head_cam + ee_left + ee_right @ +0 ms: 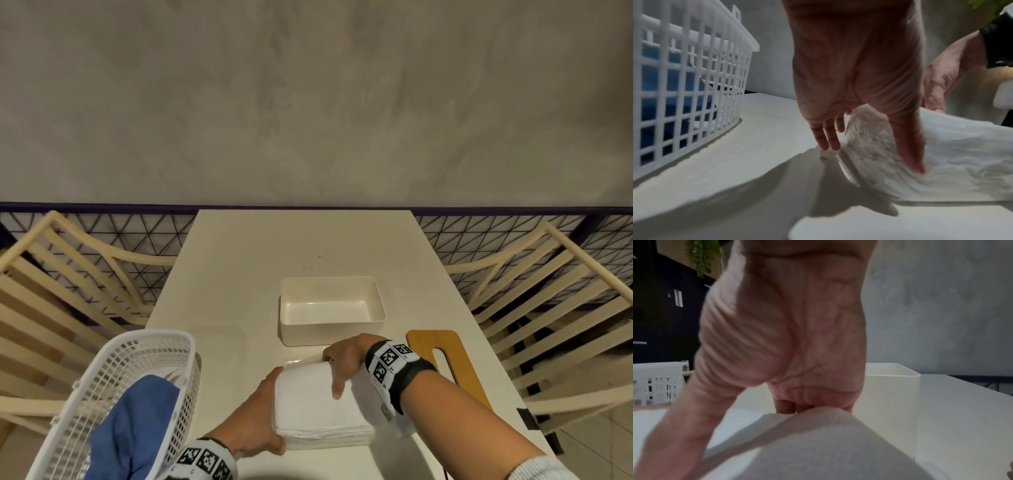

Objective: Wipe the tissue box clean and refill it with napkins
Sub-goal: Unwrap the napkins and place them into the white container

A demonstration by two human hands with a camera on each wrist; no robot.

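Two hands work one napkin stack (322,407) at the near table (239,274) edge. The left hand (255,419) lies against its left side with fairly straight fingers, thumb over the top edge. The right hand (344,358) grips the far edge, fingers curled behind, thumb on top. The box (332,310) stands just beyond, open and empty, its lid (445,359) beside it. The cloth (137,421) lies in the basket (113,377), so wiping looks done; filling and closing remain.
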